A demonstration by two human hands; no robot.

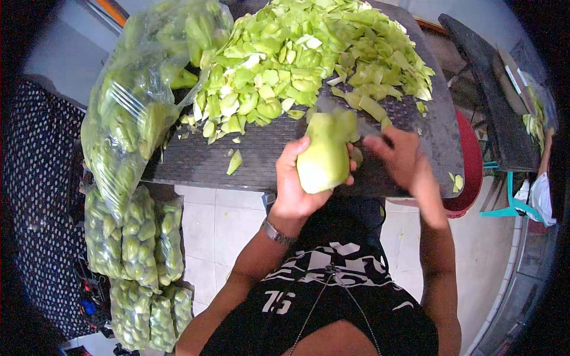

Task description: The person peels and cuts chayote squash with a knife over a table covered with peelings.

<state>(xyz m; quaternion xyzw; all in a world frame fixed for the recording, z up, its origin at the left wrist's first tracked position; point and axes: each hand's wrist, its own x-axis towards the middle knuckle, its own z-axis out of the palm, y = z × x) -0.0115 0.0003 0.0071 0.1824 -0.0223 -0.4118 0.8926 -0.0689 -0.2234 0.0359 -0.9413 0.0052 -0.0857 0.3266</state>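
Across the far side of the dark woven tabletop (196, 163), a broad heap of pale green parings (297, 65) is noted. To its left, one large clear plastic bag (122, 136) contains whole chayotes; smaller clear packs (139, 237) of the same sit below it. Past the right edge stands a red tub (472, 148), contents not visible to me. My left hand (303, 178) is closed around a peeled chayote (323, 157), above the near edge. My right hand (398, 154), beside it, is blurred; its grip cannot be determined.
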